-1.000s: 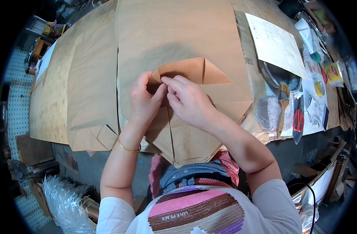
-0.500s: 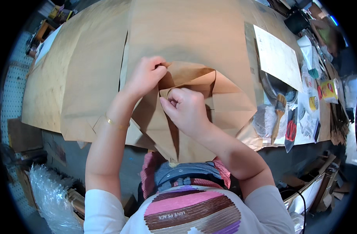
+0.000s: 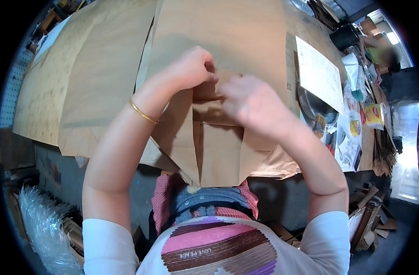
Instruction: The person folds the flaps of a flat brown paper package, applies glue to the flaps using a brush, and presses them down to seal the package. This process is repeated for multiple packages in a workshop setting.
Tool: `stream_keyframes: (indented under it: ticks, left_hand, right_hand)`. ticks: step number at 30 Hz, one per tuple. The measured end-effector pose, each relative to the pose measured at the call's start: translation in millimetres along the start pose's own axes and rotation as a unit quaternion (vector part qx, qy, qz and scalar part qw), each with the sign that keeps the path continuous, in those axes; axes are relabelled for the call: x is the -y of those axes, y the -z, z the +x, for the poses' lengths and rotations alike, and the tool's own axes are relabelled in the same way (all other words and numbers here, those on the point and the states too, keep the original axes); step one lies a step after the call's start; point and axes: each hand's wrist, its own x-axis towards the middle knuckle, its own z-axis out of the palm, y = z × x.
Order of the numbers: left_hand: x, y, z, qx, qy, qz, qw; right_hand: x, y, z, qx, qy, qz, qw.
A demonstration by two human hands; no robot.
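A folded brown kraft paper piece (image 3: 221, 151), creased like the end of a paper bag, lies at the near edge of the table before me. My left hand (image 3: 195, 68), with a gold bangle at the wrist, is closed with curled fingers at the far side of the folds and seems to pinch the paper there. Close beside it on the right, my right hand (image 3: 253, 103) is over the folds, smeared by motion. Its fingertips touch or nearly touch the paper, and its grip does not show.
Large brown paper sheets (image 3: 108, 73) cover the table. To the right are a white board (image 3: 320, 73) over a dark round pan (image 3: 312, 103), a brush (image 3: 319, 123) and a yellow-labelled container (image 3: 374, 115). Clear plastic wrap (image 3: 47, 229) stands at lower left. Another person (image 3: 379, 55) is at far right.
Both hands have moved; the right went from inside the opened folds to the far right side, the left slightly away and right. The raised flaps now lie flatter, showing a rectangular panel.
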Motion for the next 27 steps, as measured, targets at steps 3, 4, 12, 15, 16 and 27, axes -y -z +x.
stream_keyframes:
  ticks: [3, 4, 12, 15, 16, 27]
  left_hand:
    - [-12.2, -11.6, 2.7, -0.055, 0.077, 0.082, 0.992]
    - [-12.9, -17.0, 0.4, -0.119, -0.021, 0.178, 0.976]
    - [-45.2, -66.3, -65.5, 0.196, -0.281, 0.468, 0.815]
    - [-69.6, -62.7, -59.1, 0.338, -0.077, 0.455, 0.820]
    - [-77.4, -65.2, -58.4, 0.356, -0.028, 0.456, 0.816]
    - [-25.0, -14.4, -116.7, 0.063, 0.059, 0.451, 0.888]
  right_hand:
    - [49.2, -7.2, -25.8, 0.239, 0.061, -0.073, 0.966]
    - [53.2, -18.1, -38.3, 0.195, 0.059, -0.106, 0.973]
    - [43.4, -1.7, -16.1, 0.455, -0.037, -0.093, 0.885]
    - [30.2, -10.8, -10.7, 0.472, -0.114, -0.085, 0.870]
    - [26.4, -12.1, -7.3, 0.470, -0.158, -0.090, 0.863]
    - [18.8, -13.1, -100.6, 0.202, -0.273, -0.149, 0.929]
